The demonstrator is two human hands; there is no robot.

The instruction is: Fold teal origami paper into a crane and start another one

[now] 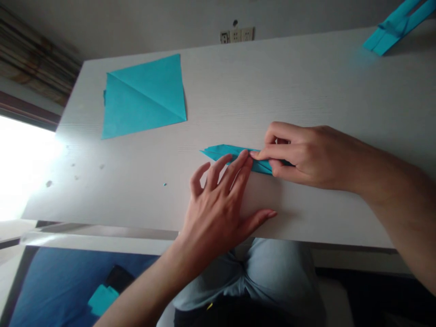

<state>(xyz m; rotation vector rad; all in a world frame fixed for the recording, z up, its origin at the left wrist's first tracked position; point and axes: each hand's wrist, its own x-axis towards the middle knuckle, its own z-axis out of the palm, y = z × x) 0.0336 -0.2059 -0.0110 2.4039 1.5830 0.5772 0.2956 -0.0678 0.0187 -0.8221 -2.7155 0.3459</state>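
Observation:
A narrow strip of folded turquoise paper lies flat on the white table, pointed at its left end. My left hand rests over its near side with the fingers spread and their tips pressing on the paper; the thumb stretches out to the right. From the right, my right hand comes in with curled fingers, its index fingertip pressed on the paper beside the left fingertips and its thumb at the near edge. The paper's right end is mostly hidden under the right hand.
A creased turquoise sheet lies at the back left of the white table. Another folded turquoise paper piece stands at the far right. A tiny turquoise scrap lies left of my hands. Below the table, turquoise paper lies beside a dark object.

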